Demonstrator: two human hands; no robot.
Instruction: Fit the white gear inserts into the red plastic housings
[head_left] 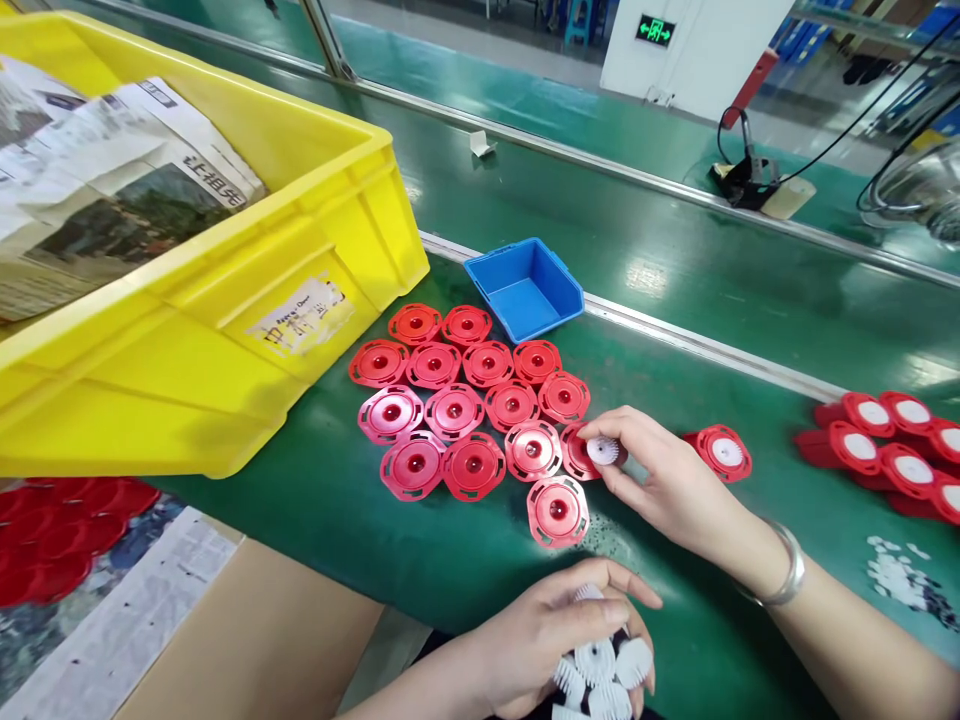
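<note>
Between the thumb and fingers of my right hand (660,475) is a small white gear (602,451), held over a red round housing (574,450) at the right side of a cluster. Lower down, my left hand (540,630) is curled around a pile of white gears (596,675) near the table's front edge. The clustered red housings (454,411) have dark centre holes facing up. Right of my right hand stands a single red housing with a white gear (726,453) in its middle.
A large yellow crate (322,270) with newspaper stands left. Behind the cluster sits a blue bin (525,290). At right are several red housings with white centres (855,442) and small white pieces (896,572). A cardboard box (262,630) is below left.
</note>
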